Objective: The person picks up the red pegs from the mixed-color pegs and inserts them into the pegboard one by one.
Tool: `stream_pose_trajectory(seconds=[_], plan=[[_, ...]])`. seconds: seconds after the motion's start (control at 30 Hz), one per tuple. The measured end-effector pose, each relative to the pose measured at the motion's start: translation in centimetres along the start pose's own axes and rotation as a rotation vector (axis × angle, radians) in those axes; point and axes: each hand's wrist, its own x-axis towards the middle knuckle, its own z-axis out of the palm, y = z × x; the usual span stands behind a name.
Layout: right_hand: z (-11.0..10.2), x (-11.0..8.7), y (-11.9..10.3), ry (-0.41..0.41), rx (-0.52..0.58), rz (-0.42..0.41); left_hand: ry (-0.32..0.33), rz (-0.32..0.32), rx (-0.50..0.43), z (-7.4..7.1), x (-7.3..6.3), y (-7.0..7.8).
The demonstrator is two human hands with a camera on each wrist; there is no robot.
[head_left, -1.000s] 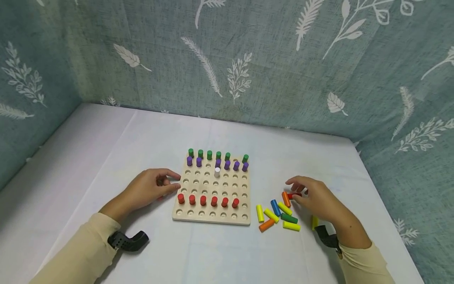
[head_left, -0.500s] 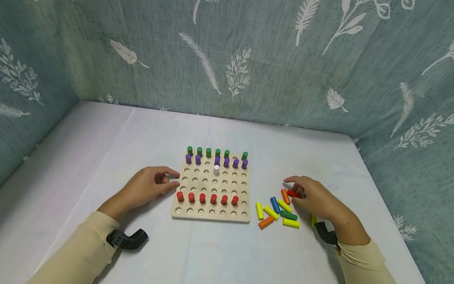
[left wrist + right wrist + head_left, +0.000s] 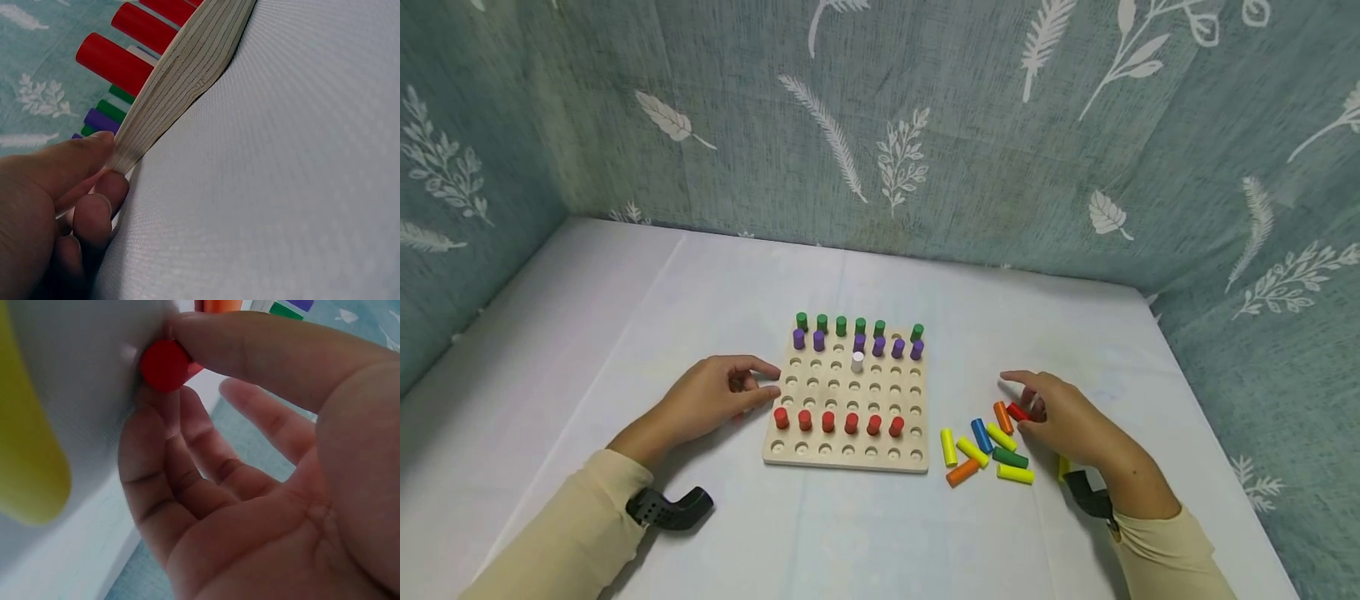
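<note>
A wooden pegboard [image 3: 842,392] lies on the table with green, purple, red and one white peg [image 3: 857,362] standing in its holes. My left hand [image 3: 718,396] is at the board's left side, thumb and index fingertips touching its edge while the other fingers curl beneath the palm. To the right, my right hand [image 3: 1063,421] reaches down to a loose red peg [image 3: 165,365]; in the right wrist view the thumb lies over it and fingertips meet it from the other side. The peg lies on the table beside an orange peg [image 3: 1003,417].
Loose yellow, blue [image 3: 981,436], green [image 3: 1011,457] and orange pegs are scattered between the board and my right hand. One yellow peg [image 3: 25,431] lies near the right wrist. A patterned cloth [image 3: 880,125] hangs behind the white-covered table [image 3: 880,542].
The loose red peg has turned slightly and shifted a little toward the orange peg, with my right hand's fingers at it. My left hand has stayed at the board.
</note>
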Motion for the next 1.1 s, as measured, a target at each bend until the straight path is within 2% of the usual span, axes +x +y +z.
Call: stream_pose_trajectory(seconds=[0.27, 0.43, 1.1], plan=[[0.1, -0.2, 0.0, 0.038, 0.017, -0.011, 0.010, 0.007, 0.006, 0.0, -0.2, 0.0], [0.0, -0.2, -0.3, 0.028, 0.030, -0.023, -0.004, 0.006, 0.009, 0.1, -0.2, -0.1], [0.1, -0.5, -1.8, 0.047, 0.093, -0.163, 0.009, 0.027, 0.012, 0.0, 0.1, 0.0]])
